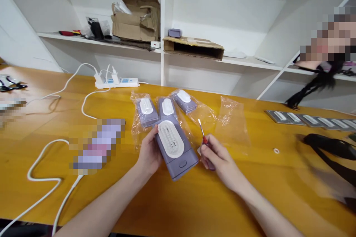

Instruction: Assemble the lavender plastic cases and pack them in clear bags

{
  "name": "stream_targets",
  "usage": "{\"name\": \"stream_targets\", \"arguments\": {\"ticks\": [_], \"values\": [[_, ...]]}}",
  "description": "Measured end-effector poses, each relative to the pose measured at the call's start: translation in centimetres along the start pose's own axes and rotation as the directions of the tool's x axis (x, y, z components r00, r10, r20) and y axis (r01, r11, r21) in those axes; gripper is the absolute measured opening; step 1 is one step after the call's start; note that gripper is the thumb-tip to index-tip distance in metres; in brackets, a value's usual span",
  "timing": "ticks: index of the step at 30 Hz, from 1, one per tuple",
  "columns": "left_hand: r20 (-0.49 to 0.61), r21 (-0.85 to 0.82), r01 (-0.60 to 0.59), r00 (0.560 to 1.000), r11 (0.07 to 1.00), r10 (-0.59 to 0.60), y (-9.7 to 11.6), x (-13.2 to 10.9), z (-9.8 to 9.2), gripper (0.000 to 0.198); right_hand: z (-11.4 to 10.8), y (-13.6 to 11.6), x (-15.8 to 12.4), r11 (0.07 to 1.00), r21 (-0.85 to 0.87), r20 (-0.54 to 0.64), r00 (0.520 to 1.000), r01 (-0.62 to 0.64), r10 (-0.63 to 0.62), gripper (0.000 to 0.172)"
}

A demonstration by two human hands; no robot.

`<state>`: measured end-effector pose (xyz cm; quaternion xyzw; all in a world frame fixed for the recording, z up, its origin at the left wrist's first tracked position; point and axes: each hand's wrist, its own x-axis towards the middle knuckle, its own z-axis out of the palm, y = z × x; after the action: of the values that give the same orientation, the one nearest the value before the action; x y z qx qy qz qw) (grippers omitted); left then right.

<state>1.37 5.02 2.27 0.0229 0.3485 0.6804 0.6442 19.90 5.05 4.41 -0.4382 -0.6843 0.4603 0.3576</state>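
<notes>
A purple box-shaped device [182,161] with a white oval panel on its face is tilted above the table, and my left hand [151,150] grips it along its left side. In my right hand [218,155], just right of the device, is a small screwdriver [205,139] with a red and purple handle, its metal tip pointing up and away. Behind the held device lie three similar purple units in clear plastic: one on the left [146,112], one in the middle [167,107] and one on the right [184,100]. An empty-looking plastic bag [232,122] lies right of them.
A blurred phone [100,146] with a white cable lies left. A power strip [122,82] stands at the back. Cardboard boxes [136,22] fill shelf space. At right are flat grey pieces [310,120], a small white ring [276,151], a black strap [330,146] and another person.
</notes>
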Motion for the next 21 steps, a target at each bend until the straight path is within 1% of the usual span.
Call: {"name": "stream_targets", "arguments": {"ticks": [3, 5, 7, 9, 11, 13, 15, 16, 18, 20, 21], "values": [[-0.019, 0.001, -0.002, 1.0, 1.0, 0.002, 0.0, 0.0, 0.0, 0.018, 0.9, 0.7, -0.1, 0.999, 0.045, -0.012, 1.0, 0.009, -0.008, 0.025], [-0.042, -0.007, -0.005, 0.999, 1.0, 0.004, 0.0, -0.1, -0.1, 0.018, 1.1, 0.8, -0.3, 0.998, 0.067, -0.066, 0.998, -0.012, 0.017, 0.025], [-0.039, -0.021, -0.011, 0.999, 1.0, 0.01, -0.1, 0.0, -0.1, 0.018, 1.5, 0.9, -0.4, 0.995, 0.095, -0.114, 0.993, -0.027, 0.038, 0.027], [-0.015, -0.034, -0.016, 1.0, 0.999, 0.015, -0.1, 0.0, -0.2, 0.02, 2.1, 1.1, -0.5, 0.999, 0.05, -0.152, 0.988, -0.007, 0.015, 0.027], [0.003, -0.043, -0.013, 1.0, 0.999, 0.013, -0.1, 0.0, -0.2, 0.021, 2.8, 1.4, -0.8, 0.998, -0.06, -0.177, 0.984, 0.004, -0.014, 0.03], [0.011, -0.046, 0.007, 1.0, 0.999, -0.006, 0.0, -0.1, -0.1, 0.021, 3.4, 1.5, -1.0, 0.989, -0.145, -0.159, 0.987, -0.025, 0.002, 0.038], [0.028, -0.042, 0.027, 0.999, 0.999, -0.026, 0.3, -0.3, -0.1, 0.021, 3.7, 1.5, -1.2, 0.989, -0.142, -0.135, 0.991, -0.031, 0.011, 0.036], [0.051, -0.037, 0.038, 0.998, 0.999, -0.036, 0.4, -0.4, -0.1, 0.022, 3.8, 1.4, -1.3, 0.992, -0.125, -0.137, 0.991, -0.018, 0.001, 0.033], [0.126, -0.025, 0.057, 0.991, 0.998, -0.054, 0.4, -0.8, -0.1, 0.023, 3.5, 1.1, -1.2, 0.993, -0.115, -0.201, 0.978, 0.024, -0.047, 0.03], [0.223, -0.006, 0.039, 0.974, 0.999, -0.037, -0.1, -1.1, -0.2, 0.024, 3.0, 1.0, -0.9, 0.988, -0.143, -0.309, 0.945, 0.064, -0.106, 0.029], [0.263, 0.009, 0.01, 0.965, 1.0, -0.012, -0.5, -1.3, -0.3, 0.026, 2.8, 1.0, -0.8, 0.981, -0.179, -0.364, 0.921, 0.076, -0.138, 0.029]]}}
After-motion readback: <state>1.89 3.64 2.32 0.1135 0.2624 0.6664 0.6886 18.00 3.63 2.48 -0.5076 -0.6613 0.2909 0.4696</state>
